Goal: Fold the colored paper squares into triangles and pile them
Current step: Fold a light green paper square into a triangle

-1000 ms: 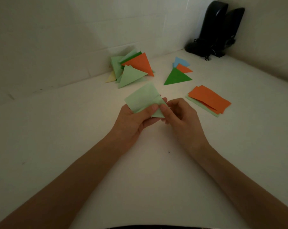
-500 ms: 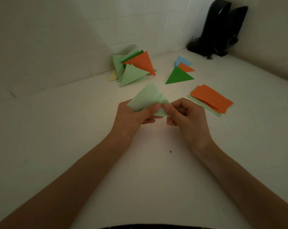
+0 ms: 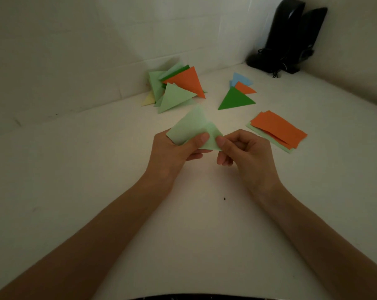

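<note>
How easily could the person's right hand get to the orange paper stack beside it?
Probably yes, once it lets go: the right hand pinches the light green paper together with the left hand. The orange stack lies close to its right, with nothing between them.

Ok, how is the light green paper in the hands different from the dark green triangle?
The light green paper is pale, pinched between left hand and right hand, part-folded. The dark green paper triangle is deeper green, lies flat on the table, untouched. Both are paper.
</note>
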`<state>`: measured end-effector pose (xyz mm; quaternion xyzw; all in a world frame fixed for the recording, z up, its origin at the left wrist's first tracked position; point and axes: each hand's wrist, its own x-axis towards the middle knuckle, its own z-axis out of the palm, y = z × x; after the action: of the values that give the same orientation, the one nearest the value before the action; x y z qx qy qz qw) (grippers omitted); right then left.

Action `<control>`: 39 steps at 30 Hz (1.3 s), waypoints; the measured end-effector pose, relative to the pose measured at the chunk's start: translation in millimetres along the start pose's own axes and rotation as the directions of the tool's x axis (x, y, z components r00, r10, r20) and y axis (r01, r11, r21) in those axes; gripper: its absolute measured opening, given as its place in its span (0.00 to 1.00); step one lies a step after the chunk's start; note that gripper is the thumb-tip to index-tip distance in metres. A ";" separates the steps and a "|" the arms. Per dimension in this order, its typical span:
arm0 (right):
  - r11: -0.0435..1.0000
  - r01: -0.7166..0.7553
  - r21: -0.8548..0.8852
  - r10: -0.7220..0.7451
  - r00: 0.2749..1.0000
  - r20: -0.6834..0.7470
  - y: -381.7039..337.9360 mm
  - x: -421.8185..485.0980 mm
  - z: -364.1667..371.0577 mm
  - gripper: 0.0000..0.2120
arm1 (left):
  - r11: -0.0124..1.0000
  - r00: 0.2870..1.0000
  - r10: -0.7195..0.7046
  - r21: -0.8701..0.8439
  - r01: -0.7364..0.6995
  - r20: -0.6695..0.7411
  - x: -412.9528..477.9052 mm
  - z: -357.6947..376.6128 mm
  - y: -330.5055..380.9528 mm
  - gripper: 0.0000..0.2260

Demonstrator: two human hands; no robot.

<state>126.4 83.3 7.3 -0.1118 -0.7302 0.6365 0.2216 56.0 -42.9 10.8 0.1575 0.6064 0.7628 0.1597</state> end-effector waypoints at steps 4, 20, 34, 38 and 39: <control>1.000 0.012 0.027 -0.012 1.000 0.024 0.3 0.8 -1.3 0.06 | 1.000 1.000 0.015 -0.010 -0.015 -0.009 0.8 0.3 1.4 0.05; 0.990 -0.075 0.122 0.060 0.991 0.117 1.5 9.6 -8.8 0.08 | 0.998 1.000 0.011 0.055 -0.011 -0.009 15.7 -17.6 5.1 0.07; 0.988 -0.063 0.138 0.052 0.995 0.081 4.4 2.5 5.3 0.03 | 0.998 0.996 -0.049 -0.047 0.046 -0.074 5.3 2.5 -4.2 0.03; 0.999 -0.037 -0.007 0.038 0.980 0.194 1.0 -0.1 8.0 0.06 | 0.985 0.991 -0.074 -0.164 0.056 -0.107 4.6 -0.4 -4.5 0.04; 0.999 -0.046 -0.011 0.047 0.977 0.207 0.0 -0.3 8.7 0.07 | 0.981 0.991 -0.081 -0.186 0.060 -0.109 4.8 -1.0 -4.2 0.04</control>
<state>122.6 75.5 6.4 -0.0625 -0.7484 0.6476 0.1290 51.5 -40.8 6.7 0.0759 0.5473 0.8169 0.1651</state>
